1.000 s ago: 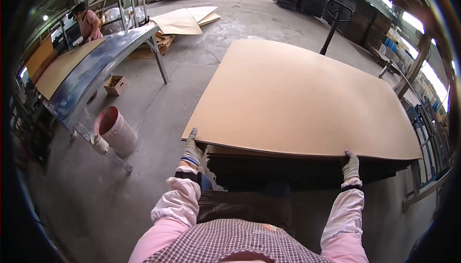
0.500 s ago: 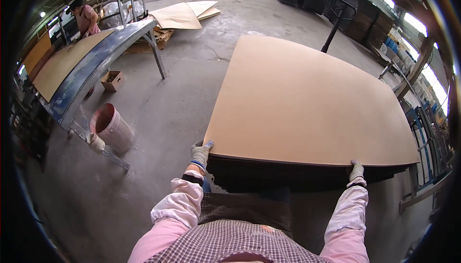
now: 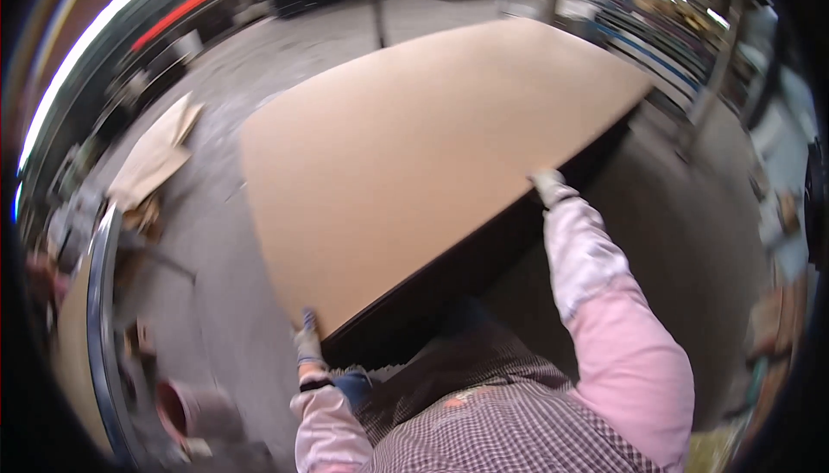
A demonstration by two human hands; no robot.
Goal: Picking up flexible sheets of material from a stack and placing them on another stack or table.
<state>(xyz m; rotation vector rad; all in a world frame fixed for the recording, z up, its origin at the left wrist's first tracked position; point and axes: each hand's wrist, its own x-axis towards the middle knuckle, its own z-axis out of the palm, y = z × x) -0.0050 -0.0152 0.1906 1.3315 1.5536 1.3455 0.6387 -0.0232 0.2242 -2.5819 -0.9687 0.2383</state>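
Head view, blurred by motion, reads from the left edge as follows. A long curved counter (image 3: 99, 300) with a dark metal rim runs down the left side, and a reddish bucket (image 3: 177, 408) stands on the concrete floor (image 3: 220, 300) near its lower end. Further up the floor, loose tan board offcuts (image 3: 155, 158) lie in a small heap, well apart from the person.

Next comes the left hand (image 3: 306, 343), in a pale work glove, clenched on the near left corner of a large tan sheet of board (image 3: 414, 153). The sheet fills the middle of the view, lying flat and slanting up toward the right, its top face bare. Under its near edge a dark stack (image 3: 484, 248) shows as a shadowed band, though the blur hides what it is made of.

On the right, the right hand (image 3: 548, 186), also gloved, grips the same near edge further along, with the pink sleeve (image 3: 604, 300) stretched out toward it. Beyond the sheet's far right corner, dim racks and posts (image 3: 717, 67) stand along the wall.
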